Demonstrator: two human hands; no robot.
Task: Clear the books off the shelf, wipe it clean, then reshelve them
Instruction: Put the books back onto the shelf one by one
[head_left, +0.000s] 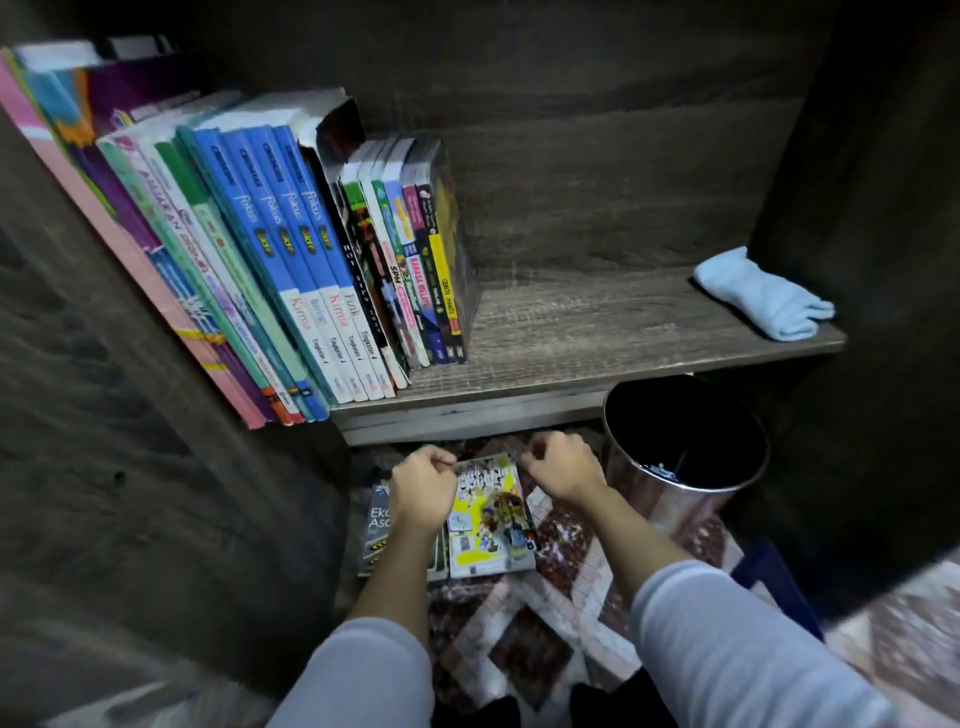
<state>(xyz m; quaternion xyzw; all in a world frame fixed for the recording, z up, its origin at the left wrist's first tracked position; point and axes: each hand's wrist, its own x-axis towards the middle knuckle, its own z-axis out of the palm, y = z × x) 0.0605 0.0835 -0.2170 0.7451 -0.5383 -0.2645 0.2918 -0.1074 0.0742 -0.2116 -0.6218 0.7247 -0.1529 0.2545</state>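
Head view: reshelving apparently under way, judging by the row of books (291, 260) standing at the left of the shelf (597, 338). Reaching below the shelf's front edge, both hands curled: left hand (423, 488) and right hand (563, 470) touching the upper corners of a yellow book (488, 525) lying on the patterned rug (519, 654); firm grip unclear. Next, likely lifting it beside the row. Grey book (376, 525) half hidden; blue cloth (763, 296) resting at the shelf's right end.

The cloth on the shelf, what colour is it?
Light blue. The folded cloth lies at the right end of the shelf, clearest in the head view.
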